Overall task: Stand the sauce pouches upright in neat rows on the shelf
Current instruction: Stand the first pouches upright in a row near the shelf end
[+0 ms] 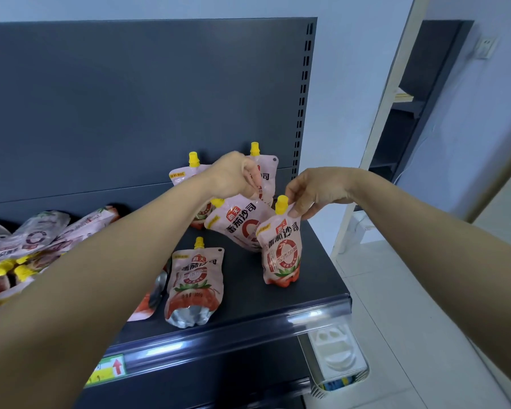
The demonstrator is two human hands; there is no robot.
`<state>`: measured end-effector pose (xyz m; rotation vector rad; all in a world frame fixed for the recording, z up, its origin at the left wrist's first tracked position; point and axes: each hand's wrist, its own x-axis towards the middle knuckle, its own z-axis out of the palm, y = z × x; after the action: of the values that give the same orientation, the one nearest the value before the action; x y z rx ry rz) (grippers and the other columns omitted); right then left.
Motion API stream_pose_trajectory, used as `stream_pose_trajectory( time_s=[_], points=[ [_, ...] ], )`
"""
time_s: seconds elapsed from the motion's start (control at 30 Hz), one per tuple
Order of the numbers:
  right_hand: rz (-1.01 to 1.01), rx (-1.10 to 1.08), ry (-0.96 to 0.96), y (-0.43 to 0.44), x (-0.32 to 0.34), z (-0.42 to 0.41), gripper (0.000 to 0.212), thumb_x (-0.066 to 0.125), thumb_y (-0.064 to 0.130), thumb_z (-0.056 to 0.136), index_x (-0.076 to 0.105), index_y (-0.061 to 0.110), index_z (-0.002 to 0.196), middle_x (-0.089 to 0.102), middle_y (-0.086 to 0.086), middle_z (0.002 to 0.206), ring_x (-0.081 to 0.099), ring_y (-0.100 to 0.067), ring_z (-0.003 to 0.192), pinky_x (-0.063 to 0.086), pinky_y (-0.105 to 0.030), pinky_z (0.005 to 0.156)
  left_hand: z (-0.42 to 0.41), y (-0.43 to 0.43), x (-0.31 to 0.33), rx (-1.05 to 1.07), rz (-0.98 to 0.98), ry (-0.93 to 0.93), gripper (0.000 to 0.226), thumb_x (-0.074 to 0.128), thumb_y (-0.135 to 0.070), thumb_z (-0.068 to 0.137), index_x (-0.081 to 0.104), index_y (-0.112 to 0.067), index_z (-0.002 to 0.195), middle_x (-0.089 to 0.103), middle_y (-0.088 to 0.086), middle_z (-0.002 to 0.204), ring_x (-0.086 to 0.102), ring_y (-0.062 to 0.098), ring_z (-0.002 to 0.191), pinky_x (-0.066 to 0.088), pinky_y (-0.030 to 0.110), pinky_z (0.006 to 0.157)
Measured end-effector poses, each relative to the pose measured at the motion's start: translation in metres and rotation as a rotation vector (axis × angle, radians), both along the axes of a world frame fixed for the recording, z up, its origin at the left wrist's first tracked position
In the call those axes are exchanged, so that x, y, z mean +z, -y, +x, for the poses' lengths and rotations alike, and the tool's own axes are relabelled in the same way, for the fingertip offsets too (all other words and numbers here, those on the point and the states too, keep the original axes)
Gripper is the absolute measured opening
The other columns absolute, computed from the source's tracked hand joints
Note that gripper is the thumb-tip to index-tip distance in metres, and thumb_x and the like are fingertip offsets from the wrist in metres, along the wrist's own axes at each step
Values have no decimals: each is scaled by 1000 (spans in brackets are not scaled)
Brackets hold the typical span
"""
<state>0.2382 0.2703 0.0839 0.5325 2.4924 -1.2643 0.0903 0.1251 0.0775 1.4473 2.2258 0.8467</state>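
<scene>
Head view. The right hand pinches the top corner of the upright pouch, thumb and fingertips closed just beside its yellow spout. The left hand pinches the upper edge of the leaning pouch, which tilts over and touches the upright one.

Risks (judged):
- The leaning pouch is soft and full. If the left hand lets go before its base sits flat, it will likely flop and push its neighbour.
- The upright pouch stands close to the side edge of the shelf, below the right hand. A nudge outward could send it off toward the floor and the white basket.
- The front pouch stands under the left forearm, near the front lip. A low sweep of that arm could knock it off.

Room:
- Bare shelf lies between the front pouch and the two held ones.
- Beyond the hands, two back pouches stand against the back panel.
- Far left of the left arm lies a heap of pouches, flat and unsorted.
- Nothing shows overhead, so lifting straight up looks free.
</scene>
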Motion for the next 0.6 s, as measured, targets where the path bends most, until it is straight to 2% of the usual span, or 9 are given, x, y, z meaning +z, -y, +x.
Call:
stream_pose_trajectory(
  time_s=[0.13, 0.23, 0.33, 0.43, 0.5, 0.6],
  points=[
    [-38, 24, 39, -4, -1, 5, 28, 63, -9, 81, 70, 18, 79, 75, 6, 79, 71, -7, 78, 58, -22, 73, 4, -11, 10, -41, -83, -83, 17, 75, -1, 71, 68, -14, 80, 71, -1, 76, 69, 14, 77, 53, 24, 78],
    [-47, 31, 64, -8, -5, 7, 39, 53, -20, 80, 68, 15, 85, 72, -1, 91, 69, -12, 86, 58, -24, 76, 10, -21, 13, -86, -142, -118, 17, 76, -4, 71, 67, -16, 80, 69, -3, 77, 67, 13, 78, 52, 23, 74],
    [-70, 39, 84, -14, -7, 8, 37, 53, -18, 81, 68, 15, 90, 70, -4, 102, 66, -16, 94, 56, -29, 85, 15, -29, 18, -139, -228, -147, 18, 76, -9, 71, 66, -17, 83, 70, -7, 77, 66, 8, 76, 50, 20, 68],
    [-91, 71, 124, -18, -9, 10, 32, 57, -11, 82, 67, 16, 96, 70, -5, 109, 65, -17, 102, 55, -31, 89, 19, -34, 19, -171, -282, -155, 22, 78, -13, 70, 67, -15, 89, 73, -7, 81, 68, 12, 83, 55, 36, 82],
    [-102, 66, 121, -24, -10, 11, 37, 54, -14, 81, 68, 16, 97, 70, -7, 113, 66, -18, 102, 56, -29, 87, 20, -36, 19, -185, -301, -164, 24, 78, -16, 70, 67, -16, 91, 74, -6, 84, 69, 13, 85, 55, 42, 87],
    [-120, -14, 63, -33, -11, 11, 36, 52, -13, 81, 70, 14, 95, 71, -8, 109, 69, -16, 95, 57, -24, 78, 20, -34, 19, -182, -286, -174, 24, 79, -18, 69, 68, -16, 90, 74, -7, 83, 68, 12, 84, 54, 44, 87]
  ],
)
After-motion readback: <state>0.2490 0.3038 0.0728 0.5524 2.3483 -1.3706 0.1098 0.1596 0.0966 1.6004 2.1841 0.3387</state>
